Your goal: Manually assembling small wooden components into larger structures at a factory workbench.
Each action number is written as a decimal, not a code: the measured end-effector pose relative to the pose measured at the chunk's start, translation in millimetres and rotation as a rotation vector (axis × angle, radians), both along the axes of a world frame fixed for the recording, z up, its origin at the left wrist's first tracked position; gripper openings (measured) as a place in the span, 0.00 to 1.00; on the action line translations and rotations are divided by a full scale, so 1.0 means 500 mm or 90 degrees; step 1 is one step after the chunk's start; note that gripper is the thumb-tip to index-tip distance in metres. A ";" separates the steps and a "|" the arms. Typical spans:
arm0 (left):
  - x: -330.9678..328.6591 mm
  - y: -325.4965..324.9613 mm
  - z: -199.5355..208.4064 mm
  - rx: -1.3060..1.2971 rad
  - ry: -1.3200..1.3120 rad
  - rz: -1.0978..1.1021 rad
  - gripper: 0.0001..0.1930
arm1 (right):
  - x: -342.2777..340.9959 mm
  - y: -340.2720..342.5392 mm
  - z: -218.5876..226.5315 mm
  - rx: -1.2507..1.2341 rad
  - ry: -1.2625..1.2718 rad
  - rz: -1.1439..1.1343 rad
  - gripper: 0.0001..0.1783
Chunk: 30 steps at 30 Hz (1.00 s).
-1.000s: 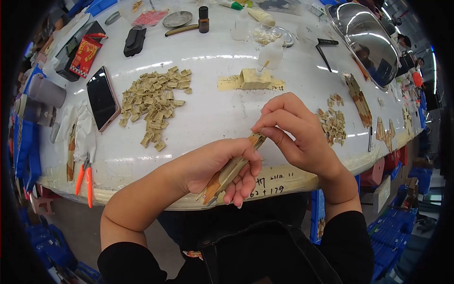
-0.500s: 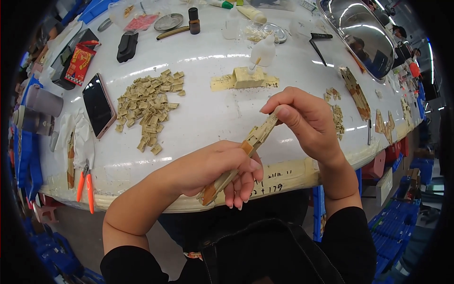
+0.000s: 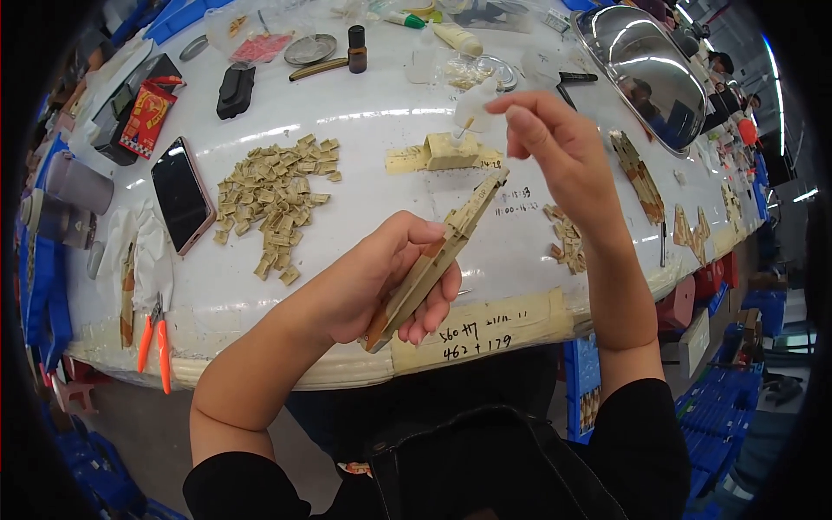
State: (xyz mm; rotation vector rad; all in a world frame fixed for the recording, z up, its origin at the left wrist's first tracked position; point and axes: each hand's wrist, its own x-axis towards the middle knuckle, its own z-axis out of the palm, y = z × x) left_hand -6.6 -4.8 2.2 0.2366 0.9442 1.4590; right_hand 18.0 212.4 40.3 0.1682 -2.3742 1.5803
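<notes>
My left hand is closed round a long camouflage model part in tan and brown. The part slants up to the right, its narrow end free of the fingers. Raised above the table, my right hand is open, with thumb and forefinger apart and nothing visible between them. Its forefinger is close to a white squeeze bottle; I cannot tell whether they touch. That bottle leans with its thin nozzle at a tan block taped to the table. A heap of small tan parts lies left of the block.
Orange-handled nippers lie near the left front edge, behind them a phone. More small parts lie by my right forearm. Farther right are a long camouflage piece and a shiny metal tray. A brown bottle stands at the back.
My right hand has let go of the model part's narrow end and moved up, its fingers spreading. My left hand has turned the part and raised it slightly.
</notes>
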 end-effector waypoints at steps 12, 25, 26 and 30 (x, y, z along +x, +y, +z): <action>0.001 0.006 0.008 -0.009 0.036 0.044 0.28 | -0.074 0.024 -0.119 0.229 0.073 -0.146 0.06; 0.000 0.004 0.003 -0.019 -0.041 0.039 0.27 | 0.020 -0.004 -0.021 -0.230 0.177 -0.042 0.06; 0.000 0.005 0.004 -0.022 -0.042 0.039 0.27 | 0.028 -0.011 -0.020 -0.233 0.176 -0.042 0.06; 0.002 0.013 0.019 -0.096 -0.048 0.105 0.28 | 0.049 -0.037 -0.019 -0.133 0.100 0.097 0.04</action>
